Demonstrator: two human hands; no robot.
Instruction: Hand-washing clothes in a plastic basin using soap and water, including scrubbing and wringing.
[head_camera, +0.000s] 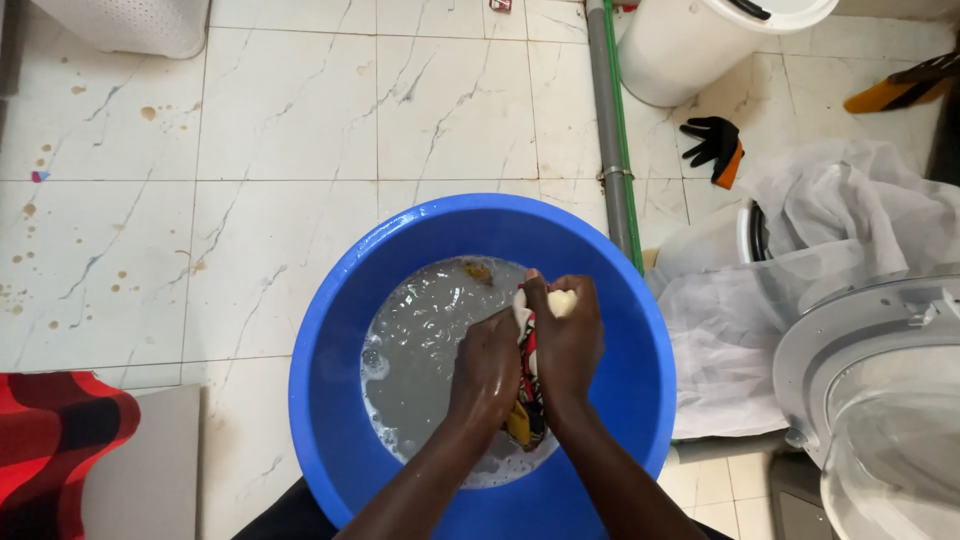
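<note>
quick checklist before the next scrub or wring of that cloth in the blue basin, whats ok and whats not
1. Both hands on the cloth: left hand and right hand clamp the patterned cloth between them. Ok.
2. Cloth over the blue basin, so drips fall inside. Ok.
3. Enough water: grey soapy water covers the bottom. Ok.
4. Water clean: cloudy, with a brownish bit floating at the far edge. Not ok.
5. Floor around dry: tiled floor shows brown spots; wetness cannot tell.
6. Black glove lies unused beside the white bucket; hands bare. Not ok.
</note>
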